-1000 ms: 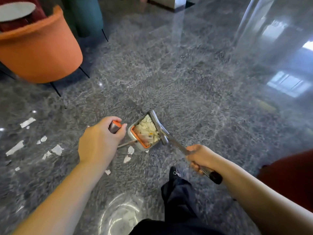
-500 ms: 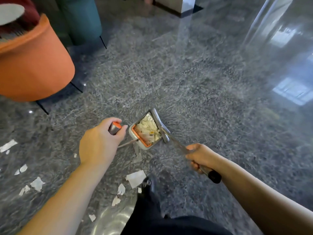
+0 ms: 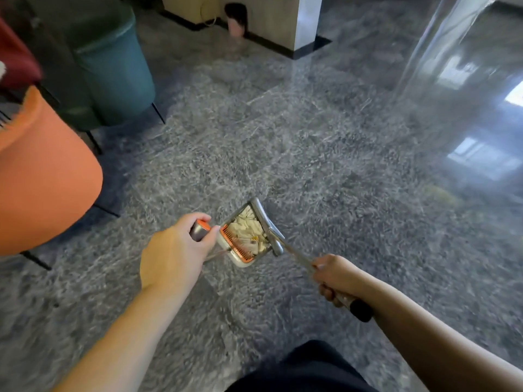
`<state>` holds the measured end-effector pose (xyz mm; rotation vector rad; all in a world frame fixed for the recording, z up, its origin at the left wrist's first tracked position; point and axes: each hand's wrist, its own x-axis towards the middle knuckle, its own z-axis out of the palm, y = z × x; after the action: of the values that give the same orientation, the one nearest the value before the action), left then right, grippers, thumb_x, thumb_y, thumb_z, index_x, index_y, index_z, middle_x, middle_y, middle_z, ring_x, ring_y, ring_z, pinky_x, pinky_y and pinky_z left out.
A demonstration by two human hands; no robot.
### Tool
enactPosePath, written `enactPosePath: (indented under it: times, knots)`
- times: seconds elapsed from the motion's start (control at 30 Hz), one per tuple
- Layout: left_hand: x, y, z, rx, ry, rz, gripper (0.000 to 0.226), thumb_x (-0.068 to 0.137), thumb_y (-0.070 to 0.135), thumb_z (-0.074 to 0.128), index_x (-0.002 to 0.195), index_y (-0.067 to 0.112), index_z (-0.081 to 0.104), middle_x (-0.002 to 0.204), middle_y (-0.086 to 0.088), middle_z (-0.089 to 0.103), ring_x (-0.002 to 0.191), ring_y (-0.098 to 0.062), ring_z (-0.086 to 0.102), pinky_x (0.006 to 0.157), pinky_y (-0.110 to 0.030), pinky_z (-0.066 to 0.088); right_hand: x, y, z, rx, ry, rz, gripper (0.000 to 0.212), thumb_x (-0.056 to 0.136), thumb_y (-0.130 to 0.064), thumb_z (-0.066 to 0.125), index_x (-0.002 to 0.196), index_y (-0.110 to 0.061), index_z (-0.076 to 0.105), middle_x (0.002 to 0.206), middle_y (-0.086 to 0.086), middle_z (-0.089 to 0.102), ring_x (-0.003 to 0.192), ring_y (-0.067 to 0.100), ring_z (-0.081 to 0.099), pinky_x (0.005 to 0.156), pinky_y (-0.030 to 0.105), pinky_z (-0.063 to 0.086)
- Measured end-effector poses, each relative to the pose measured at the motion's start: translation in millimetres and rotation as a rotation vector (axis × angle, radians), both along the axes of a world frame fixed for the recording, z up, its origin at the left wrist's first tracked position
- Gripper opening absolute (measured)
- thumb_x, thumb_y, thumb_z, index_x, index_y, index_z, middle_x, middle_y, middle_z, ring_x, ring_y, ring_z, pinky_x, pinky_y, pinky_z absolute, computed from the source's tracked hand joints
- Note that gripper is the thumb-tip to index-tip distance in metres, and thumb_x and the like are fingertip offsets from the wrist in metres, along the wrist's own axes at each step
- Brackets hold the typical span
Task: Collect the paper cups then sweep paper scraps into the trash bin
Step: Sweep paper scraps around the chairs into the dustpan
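My left hand (image 3: 175,254) grips the grey, orange-capped top of the dustpan handle (image 3: 200,229). Below it hangs the grey dustpan (image 3: 236,258) with an orange comb edge, filled with white paper scraps (image 3: 246,230). My right hand (image 3: 335,277) grips the broom handle (image 3: 359,309), which ends in a black cap near my forearm. The grey broom head (image 3: 267,226) lies along the dustpan's right side, over the scraps. No scraps lie on the floor in view. No paper cups and no trash bin are in view.
An orange chair (image 3: 42,176) with thin black legs stands at the left. A teal chair (image 3: 113,66) stands behind it and a dark red one (image 3: 17,63) at the far left. A pillar base (image 3: 283,26) is at the back. My dark trouser leg (image 3: 300,369) shows at the bottom.
The view has moved forward over the glossy grey floor; the loose scraps on the left and near my foot have dropped out of sight. Both hands keep the same grips on dustpan and broom.
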<state>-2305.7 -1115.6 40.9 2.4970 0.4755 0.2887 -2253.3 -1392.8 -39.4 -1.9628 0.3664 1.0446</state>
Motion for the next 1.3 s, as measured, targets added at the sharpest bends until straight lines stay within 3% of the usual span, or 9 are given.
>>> enactPosePath:
  times: [0.23, 0.4, 0.53, 0.63, 0.87, 1.07, 1.2, 1.3]
  knots:
    - [180.3, 7.6, -7.2, 0.048, -0.049, 0.025, 0.026, 0.079, 0.057, 0.065, 0.096, 0.038, 0.066, 0.07, 0.006, 0.067, 0.067, -0.023, 0.06, 0.059, -0.032, 0.048, 185.5, 9.9, -7.3, 0.03, -0.058, 0.024, 0.028, 0.083, -0.008, 0.044, 0.106, -0.003, 0.06, 0.047, 0.005, 0.05, 0.038, 0.019, 0.042, 0.038, 0.019, 0.035]
    - [318.5, 8.1, 2.1, 0.061, -0.071, 0.076, 0.025, 0.079, 0.056, 0.066, 0.096, 0.038, 0.067, 0.076, 0.005, 0.07, 0.073, -0.025, 0.063, 0.059, -0.03, 0.045, 331.6, 13.0, 6.7, 0.034, -0.038, 0.039, 0.019, 0.086, -0.007, 0.041, 0.089, -0.003, 0.06, 0.046, 0.007, 0.049, 0.04, 0.02, 0.041, 0.04, 0.019, 0.035]
    - [413.2, 16.4, 15.3, 0.051, -0.091, 0.101, 0.022, 0.081, 0.053, 0.068, 0.096, 0.037, 0.067, 0.077, 0.004, 0.07, 0.074, -0.026, 0.063, 0.059, -0.032, 0.047, 432.2, 20.8, 24.5, -0.011, -0.084, 0.091, 0.021, 0.085, -0.006, 0.042, 0.097, -0.007, 0.059, 0.048, 0.007, 0.05, 0.042, 0.02, 0.042, 0.038, 0.019, 0.035]
    - [485.6, 31.2, 17.2, 0.05, -0.107, 0.11, 0.02, 0.081, 0.052, 0.069, 0.095, 0.037, 0.067, 0.072, 0.006, 0.068, 0.067, -0.022, 0.059, 0.055, -0.029, 0.043, 507.8, 33.2, 26.0, -0.007, -0.097, 0.09, 0.018, 0.084, -0.005, 0.044, 0.091, -0.008, 0.059, 0.05, 0.007, 0.051, 0.041, 0.019, 0.043, 0.039, 0.021, 0.036]
    - [657.5, 79.4, 11.7, 0.053, -0.114, 0.059, 0.025, 0.079, 0.059, 0.063, 0.096, 0.04, 0.065, 0.061, 0.016, 0.056, 0.062, -0.015, 0.053, 0.053, -0.027, 0.039, 672.2, 78.0, 16.0, -0.015, -0.117, 0.095, 0.027, 0.083, -0.004, 0.042, 0.104, 0.003, 0.057, 0.048, 0.006, 0.05, 0.038, 0.019, 0.042, 0.039, 0.02, 0.036]
    - [799.8, 130.1, 19.9, 0.059, -0.145, 0.024, 0.024, 0.079, 0.057, 0.066, 0.094, 0.038, 0.065, 0.056, 0.023, 0.047, 0.055, -0.005, 0.045, 0.048, -0.017, 0.031, 800.9, 126.1, 30.0, 0.003, -0.103, 0.03, 0.015, 0.084, -0.002, 0.044, 0.089, -0.005, 0.058, 0.046, 0.004, 0.05, 0.034, 0.016, 0.044, 0.037, 0.02, 0.038]
    - [881.9, 151.1, 22.7, 0.084, -0.146, 0.008, 0.025, 0.079, 0.058, 0.065, 0.095, 0.038, 0.065, 0.057, 0.018, 0.051, 0.057, -0.012, 0.049, 0.048, -0.021, 0.031, 880.8, 147.3, 33.3, -0.005, -0.115, 0.024, 0.019, 0.084, -0.002, 0.044, 0.096, -0.003, 0.059, 0.044, 0.004, 0.051, 0.035, 0.016, 0.045, 0.037, 0.02, 0.038]
    - [955.6, 162.8, 18.5, 0.088, -0.142, 0.013, 0.025, 0.079, 0.057, 0.066, 0.094, 0.037, 0.066, 0.055, 0.021, 0.047, 0.056, -0.011, 0.048, 0.047, -0.021, 0.03, 955.3, 160.6, 30.3, -0.015, -0.132, 0.046, 0.018, 0.083, -0.002, 0.042, 0.09, -0.005, 0.059, 0.046, 0.005, 0.052, 0.037, 0.018, 0.045, 0.036, 0.02, 0.038]
